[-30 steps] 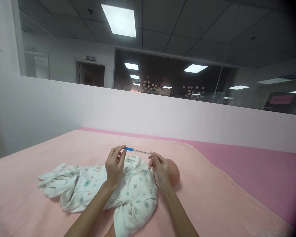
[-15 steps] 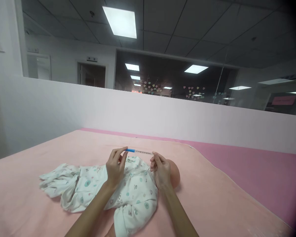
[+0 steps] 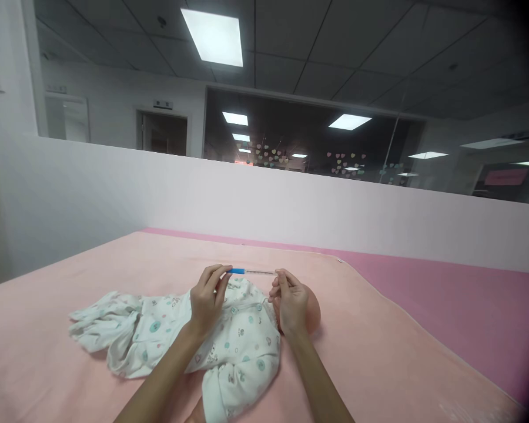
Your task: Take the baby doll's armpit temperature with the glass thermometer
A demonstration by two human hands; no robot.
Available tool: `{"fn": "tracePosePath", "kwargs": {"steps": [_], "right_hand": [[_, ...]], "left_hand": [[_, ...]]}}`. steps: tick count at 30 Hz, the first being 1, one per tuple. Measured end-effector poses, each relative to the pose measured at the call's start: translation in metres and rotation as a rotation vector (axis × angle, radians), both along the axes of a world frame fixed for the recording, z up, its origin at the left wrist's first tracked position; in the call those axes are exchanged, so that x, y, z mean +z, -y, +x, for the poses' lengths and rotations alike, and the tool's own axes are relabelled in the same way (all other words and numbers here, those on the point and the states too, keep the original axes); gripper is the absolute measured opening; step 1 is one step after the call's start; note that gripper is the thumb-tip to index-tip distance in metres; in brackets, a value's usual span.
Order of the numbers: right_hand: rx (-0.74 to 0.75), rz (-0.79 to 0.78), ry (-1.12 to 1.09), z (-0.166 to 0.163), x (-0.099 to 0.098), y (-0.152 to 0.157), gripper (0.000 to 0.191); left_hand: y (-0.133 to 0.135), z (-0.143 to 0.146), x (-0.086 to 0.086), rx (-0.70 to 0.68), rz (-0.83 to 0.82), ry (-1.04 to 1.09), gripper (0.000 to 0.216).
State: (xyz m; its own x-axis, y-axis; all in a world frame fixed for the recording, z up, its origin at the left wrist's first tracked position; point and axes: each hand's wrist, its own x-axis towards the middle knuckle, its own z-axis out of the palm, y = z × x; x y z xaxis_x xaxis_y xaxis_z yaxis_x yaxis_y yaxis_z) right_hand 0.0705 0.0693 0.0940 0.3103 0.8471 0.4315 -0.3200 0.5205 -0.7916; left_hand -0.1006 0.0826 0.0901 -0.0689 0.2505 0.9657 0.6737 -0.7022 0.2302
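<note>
A thin glass thermometer (image 3: 259, 272) with a blue end is held level between my two hands. My left hand (image 3: 207, 296) pinches the blue end between thumb and fingers. At the clear end, the fingertips of my right hand (image 3: 291, 299) are closed on the tip. Below them lies a baby doll in a white patterned outfit (image 3: 242, 335), its legs toward the left. The doll's bald head (image 3: 312, 311) is partly hidden behind my right hand, and its face does not show.
The doll rests on a peach cloth (image 3: 370, 352) spread over a pink surface (image 3: 476, 305). Behind it runs a low white wall (image 3: 264, 200) with glass above. Heart stickers (image 3: 271, 155) dot the window.
The thermometer has shifted slightly right, and more of its blue end shows beyond my left fingers. Both hands keep hold of it. The doll has not moved.
</note>
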Motion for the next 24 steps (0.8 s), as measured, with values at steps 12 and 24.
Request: {"fn": "tracePosePath", "kwargs": {"steps": [12,24], "right_hand": [[-0.053,0.040,-0.010,-0.0001,0.0023,0.0045,0.022],[0.050,-0.005,-0.070,0.0010,0.0007,0.0033,0.024]], "left_hand": [[-0.0021,-0.0009,-0.0033,0.053,-0.012,-0.065,0.018],[-0.0027,-0.0014,-0.0009,0.092,-0.002,-0.049,0.018]]}}
